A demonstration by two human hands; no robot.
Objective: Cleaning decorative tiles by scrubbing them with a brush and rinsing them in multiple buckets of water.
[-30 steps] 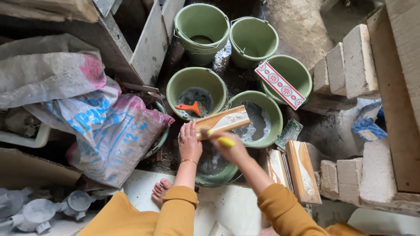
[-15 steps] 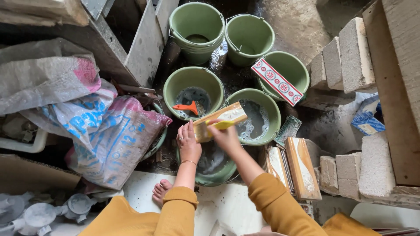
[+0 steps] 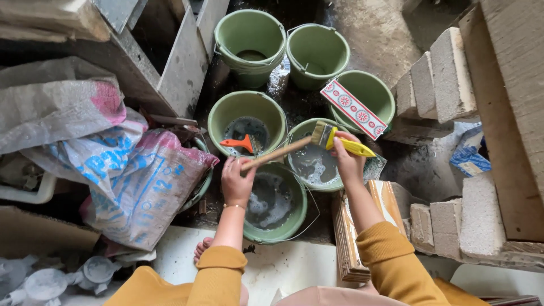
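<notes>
A thin rectangular tile, seen edge-on, is held at its lower-left end by the left hand, whose fingers are closed around it, at the centre of the frame. The tile slants up to the right above two green buckets. A paintbrush with a yellow handle is gripped by the right hand, fingers wrapped around the handle, and its bristles are laid against the upper-right end of the tile. Below the left hand, a green bucket of grey foamy water is seen; just to its upper right, under the brush, a second bucket of grey liquid stands touching it. Left of that, an orange-handled scraper lies in another green bucket. Three more green buckets are grouped in the upper middle of the frame, and a red-and-white patterned tile is rested across the rim of the rightmost one. A stack of tiles stands on edge beside the right forearm. Woven sacks are heaped at the left, and pale bricks are piled at the right.
</notes>
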